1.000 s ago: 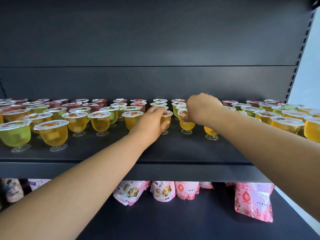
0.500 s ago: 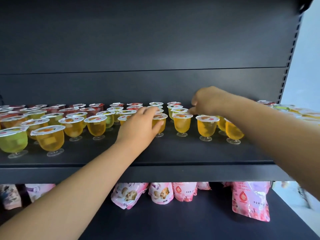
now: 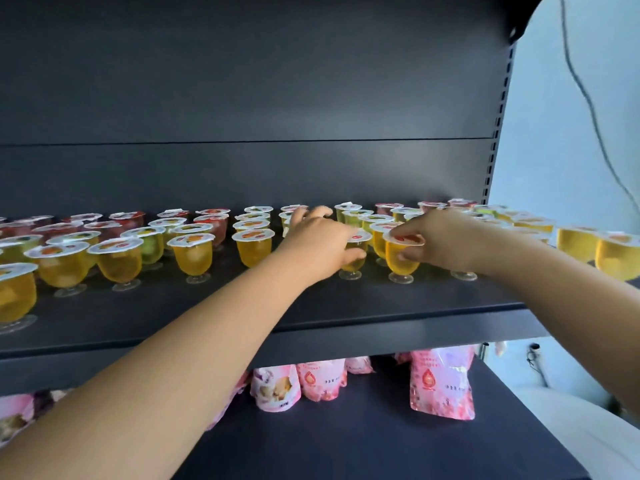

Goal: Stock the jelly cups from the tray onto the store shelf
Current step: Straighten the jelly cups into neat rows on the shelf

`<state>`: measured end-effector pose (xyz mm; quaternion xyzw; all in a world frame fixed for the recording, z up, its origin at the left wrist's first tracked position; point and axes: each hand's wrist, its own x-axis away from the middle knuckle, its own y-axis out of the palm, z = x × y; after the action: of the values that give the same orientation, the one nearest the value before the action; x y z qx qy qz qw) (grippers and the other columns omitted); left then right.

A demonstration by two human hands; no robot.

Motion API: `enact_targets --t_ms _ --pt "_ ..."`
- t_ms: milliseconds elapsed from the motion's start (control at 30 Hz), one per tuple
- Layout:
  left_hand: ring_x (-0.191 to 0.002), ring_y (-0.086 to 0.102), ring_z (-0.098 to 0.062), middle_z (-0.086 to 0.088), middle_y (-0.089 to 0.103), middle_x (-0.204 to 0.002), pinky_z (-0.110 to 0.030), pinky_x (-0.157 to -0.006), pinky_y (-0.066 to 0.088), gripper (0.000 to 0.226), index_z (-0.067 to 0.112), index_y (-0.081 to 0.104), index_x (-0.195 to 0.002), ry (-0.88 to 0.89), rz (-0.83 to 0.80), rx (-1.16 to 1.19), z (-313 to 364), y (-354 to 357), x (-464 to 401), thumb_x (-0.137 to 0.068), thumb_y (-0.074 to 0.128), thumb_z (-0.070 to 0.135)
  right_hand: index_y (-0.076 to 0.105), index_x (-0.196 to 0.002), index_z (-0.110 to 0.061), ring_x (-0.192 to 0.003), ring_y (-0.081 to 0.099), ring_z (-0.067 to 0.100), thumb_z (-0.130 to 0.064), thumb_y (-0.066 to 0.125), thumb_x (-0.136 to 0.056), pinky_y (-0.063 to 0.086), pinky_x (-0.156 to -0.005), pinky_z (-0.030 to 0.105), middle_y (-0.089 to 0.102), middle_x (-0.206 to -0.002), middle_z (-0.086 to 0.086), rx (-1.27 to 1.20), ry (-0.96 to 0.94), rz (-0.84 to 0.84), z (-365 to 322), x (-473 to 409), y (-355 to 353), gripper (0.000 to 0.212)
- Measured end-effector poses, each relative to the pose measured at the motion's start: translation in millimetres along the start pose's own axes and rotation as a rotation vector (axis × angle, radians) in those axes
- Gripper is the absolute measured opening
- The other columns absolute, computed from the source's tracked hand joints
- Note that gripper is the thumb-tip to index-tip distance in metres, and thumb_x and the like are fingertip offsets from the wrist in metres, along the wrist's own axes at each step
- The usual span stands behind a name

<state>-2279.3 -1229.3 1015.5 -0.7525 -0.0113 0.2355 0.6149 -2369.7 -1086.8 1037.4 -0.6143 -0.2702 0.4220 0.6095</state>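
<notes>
Yellow jelly cups stand in rows across the store shelf [image 3: 242, 306], so most of your stocking looks done. Your right hand [image 3: 446, 240] pinches one yellow cup [image 3: 401, 256] by its lid rim and side, foot on the shelf near the front edge. Just left of it, your left hand [image 3: 322, 244] curls round a second cup [image 3: 353, 254], also standing. Judge both placed but not yet released. No tray is in view, so what remains cannot be told. Below the shelf sit pink pouches [image 3: 441, 386].

2 hands (each gripping 1 cup): left hand [image 3: 320, 242], right hand [image 3: 441, 239].
</notes>
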Motion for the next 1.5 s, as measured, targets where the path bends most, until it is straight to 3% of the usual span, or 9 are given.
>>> enact_targets --t_ms 300,467,600,833,967,1033,1133,1333,1500 --pt "-0.129 0.032 -0.018 0.008 0.049 -0.137 -0.032 -0.105 0.027 0.043 0.036 0.047 -0.132 -0.027 0.106 0.139 -12.9 -9.4 47.9 -0.09 0.047 0.046 0.056 -0.125 -0.019 -0.073 0.042 0.013 -0.024 0.043 -0.097 0.031 -0.056 0.021 0.061 -0.103 0.006 -0.089 -0.139 0.039 -15.9 10.4 2.4 0.031" --pt "-0.13 0.027 -0.008 0.014 0.042 -0.138 -0.023 -0.106 0.02 0.044 0.031 0.047 -0.133 -0.114 0.156 0.21 -38.9 -10.4 81.4 -0.091 0.049 0.04 0.053 -0.13 -0.024 -0.066 0.042 0.01 -0.027 0.044 -0.097 0.029 -0.061 0.021 0.061 -0.109 0.002 -0.136 -0.262 0.062 -49.6 3.1 2.3 0.034" --pt "-0.128 0.034 -0.005 0.014 0.041 -0.139 -0.013 -0.1 0.021 0.044 0.028 0.047 -0.134 -0.209 0.18 0.221 -67.5 -11.9 107.4 -0.091 0.052 0.036 0.052 -0.13 -0.026 -0.084 0.047 0.016 -0.028 0.048 -0.095 0.031 -0.059 0.023 0.061 -0.107 -0.004 -0.209 -0.355 0.076 -81.8 -10.2 1.5 0.035" --pt "-0.106 0.045 -0.001 0.015 0.048 -0.116 -0.009 -0.081 0.033 0.028 0.039 0.058 -0.107 -0.501 0.255 0.491 -126.3 -11.3 148.7 -0.083 0.065 0.027 0.056 -0.127 -0.028 -0.119 0.049 0.013 -0.025 0.057 -0.09 0.036 -0.089 0.018 0.052 -0.134 -0.006 -0.565 -0.467 0.076 -145.2 -40.9 13.7 0.037" --pt "-0.112 0.043 -0.002 0.027 0.05 -0.11 -0.022 -0.093 0.031 0.03 0.049 0.054 -0.096 -0.588 0.291 0.648 -142.8 -8.8 162.2 -0.083 0.065 0.024 0.058 -0.125 -0.026 -0.127 0.04 0.013 -0.025 0.06 -0.088 0.031 -0.093 0.014 0.037 -0.144 -0.002 -0.749 -0.436 0.113 -168.3 -48.5 23.1 0.037" --pt "-0.115 0.043 -0.003 0.025 0.052 -0.115 -0.023 -0.095 0.032 0.031 0.048 0.055 -0.098 -0.629 0.316 0.698 -150.9 -7.7 167.0 -0.083 0.066 0.023 0.06 -0.124 -0.025 -0.121 0.047 0.014 -0.025 0.061 -0.087 0.037 -0.092 0.017 0.044 -0.14 -0.002 -0.844 -0.427 0.11 -177.1 -50.6 27.8 0.036" --pt "-0.124 0.042 -0.007 0.016 0.049 -0.131 -0.027 -0.099 0.034 0.037 0.044 0.055 -0.108 -0.68 0.343 0.764 -159.3 -4.8 170.8 -0.081 0.069 0.024 0.057 -0.127 -0.023 -0.117 0.051 0.013 -0.025 0.064 -0.086 0.041 -0.089 0.017 0.053 -0.134 -0.004 -0.951 -0.419 0.088 -183.5 -51.8 31.7 0.042" --pt "-0.116 0.046 -0.008 0.003 0.046 -0.14 -0.025 -0.094 0.036 0.067 0.023 0.043 -0.136 -0.799 0.414 0.841 -163.7 1.1 168.1 -0.076 0.072 0.023 0.038 -0.139 -0.015 -0.117 0.051 0.018 -0.035 0.068 -0.081 0.045 -0.087 0.024 0.051 -0.133 0.002 -1.017 -0.214 0.014 -191.6 -58.8 31.7 0.068" --pt "-0.122 0.046 -0.013 -0.001 0.05 -0.136 -0.026 -0.09 0.036 0.06 0.016 0.045 -0.134 -0.883 0.446 0.757 -162.5 3.9 164.3 -0.08 0.069 0.028 0.057 -0.117 -0.01 -0.1 0.056 0.019 -0.042 0.063 -0.083 0.047 -0.087 0.03 0.06 -0.098 0.002 -1.033 -0.127 -0.055 -200.1 -60.7 33.7 0.047"
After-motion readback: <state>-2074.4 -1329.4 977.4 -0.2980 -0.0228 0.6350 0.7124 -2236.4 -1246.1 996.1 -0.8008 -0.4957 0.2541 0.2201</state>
